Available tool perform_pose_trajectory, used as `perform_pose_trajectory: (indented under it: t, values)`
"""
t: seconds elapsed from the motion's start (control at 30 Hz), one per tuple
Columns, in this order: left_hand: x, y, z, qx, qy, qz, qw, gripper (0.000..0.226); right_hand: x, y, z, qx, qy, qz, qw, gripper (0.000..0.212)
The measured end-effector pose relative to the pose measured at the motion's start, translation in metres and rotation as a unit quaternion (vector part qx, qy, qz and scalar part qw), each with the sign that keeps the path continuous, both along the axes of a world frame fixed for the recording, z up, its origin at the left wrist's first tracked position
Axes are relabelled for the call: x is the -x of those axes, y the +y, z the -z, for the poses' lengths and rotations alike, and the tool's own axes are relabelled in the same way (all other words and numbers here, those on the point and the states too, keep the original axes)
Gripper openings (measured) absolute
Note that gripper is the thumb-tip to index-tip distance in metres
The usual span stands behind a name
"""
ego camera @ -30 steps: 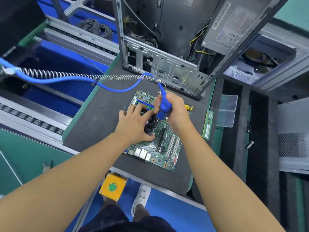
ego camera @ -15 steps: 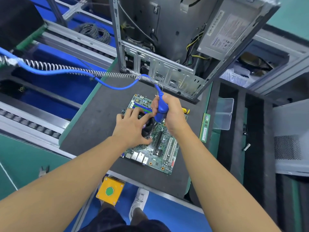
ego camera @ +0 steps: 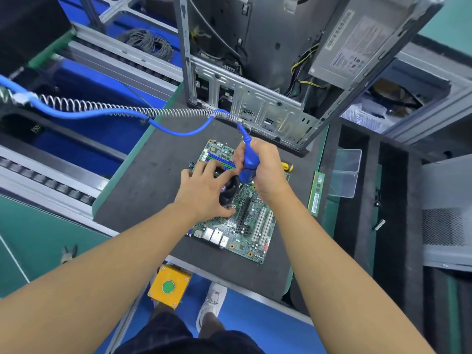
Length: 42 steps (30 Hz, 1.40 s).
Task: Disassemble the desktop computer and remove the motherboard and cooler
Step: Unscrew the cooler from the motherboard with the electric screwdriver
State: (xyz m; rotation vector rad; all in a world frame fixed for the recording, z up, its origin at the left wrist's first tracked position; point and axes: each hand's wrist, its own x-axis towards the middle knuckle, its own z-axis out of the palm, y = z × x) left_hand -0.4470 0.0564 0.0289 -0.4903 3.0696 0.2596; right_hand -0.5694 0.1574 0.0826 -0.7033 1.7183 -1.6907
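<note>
Bench view, head cam.

- Mobo (ego camera: 246, 223): flat on dark mat (ego camera: 153, 180), centre of bench, I/O ports on near-left edge, slots toward near-right.
- Cooler (ego camera: 229, 189): on mobo, far-left half of board; black fan, mostly hidden by L hand.
- L hand (ego camera: 204, 192): grasping cooler, fingers spread over its left/far side, thumb at its near side.
- R hand (ego camera: 267, 169): clenched round blue driver (ego camera: 247, 166), roughly upright, nose down at cooler's far-right corner. Bit tip hidden; can't tell if it's seated on a screw.
- Coiled cable (ego camera: 102, 108) + blue hose (ego camera: 178, 132) run from driver's top off to the far left.
- Case (ego camera: 255, 98): open, at far edge of mat, just beyond mobo. PSU (ego camera: 357, 47) inside, right side, yellow wires beside it.
- RAM stick (ego camera: 316, 194): right of mobo, apart from it, at mat's edge.
- Clear box (ego camera: 346, 172): just right of RAM.
- Yellow button box (ego camera: 169, 286): below near edge of bench.
- Pliers (ego camera: 68, 254): near-left, on green surface.
</note>
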Motion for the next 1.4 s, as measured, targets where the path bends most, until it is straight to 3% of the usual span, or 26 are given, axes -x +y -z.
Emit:
perform_pose_trajectory:
  t: [0.67,1.27,1.4]
  values:
    - [0.0,-0.001,0.004,-0.071,0.05,0.006,0.996,0.088,-0.001,0.0,-0.012,0.004,0.002,0.006,1.0,0.031]
    - [0.001,-0.001,0.008,-0.08,0.056,-0.002,0.995,0.091,-0.005,-0.003,-0.016,-0.038,0.029,-0.007,0.999,0.044]
    - [0.001,-0.002,0.007,-0.089,0.049,-0.001,0.995,0.092,-0.006,-0.002,-0.019,-0.011,0.01,-0.01,1.0,0.044]
